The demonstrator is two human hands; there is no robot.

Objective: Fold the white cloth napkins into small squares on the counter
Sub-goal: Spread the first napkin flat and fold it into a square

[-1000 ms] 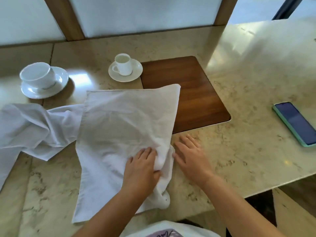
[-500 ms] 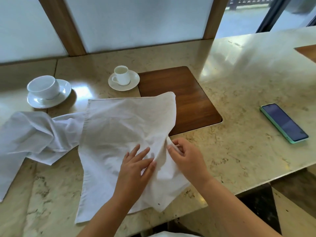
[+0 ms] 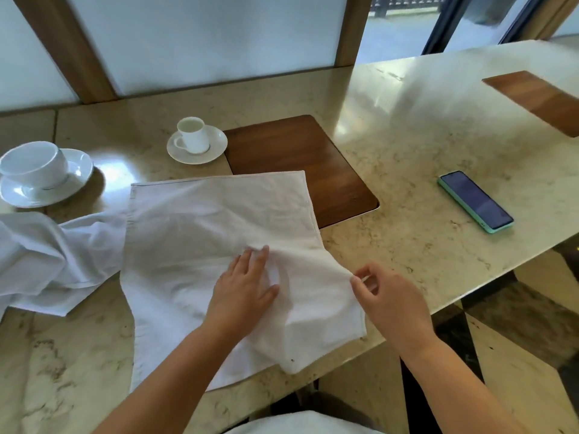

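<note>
A white cloth napkin [image 3: 194, 242] lies spread on the marble counter [image 3: 407, 158], its near edge hanging over the front. My left hand [image 3: 242, 286] presses flat on its middle with straight fingers. My right hand [image 3: 385, 296] pinches the napkin's right edge between thumb and fingers and lifts it a little off the counter. A second white napkin [image 3: 47, 261] lies crumpled at the left, partly under the spread one.
A small cup on a saucer [image 3: 195, 140] stands behind the napkin. A large cup on a saucer [image 3: 40, 173] stands at the far left. A wooden inlay [image 3: 313, 164] sits under the napkin's far right corner. A phone [image 3: 474, 200] lies at the right.
My right hand took hold of the napkin's right edge and pulled it out to the right. My left hand slid up and flattened on the cloth. The bunched fold opened out.
</note>
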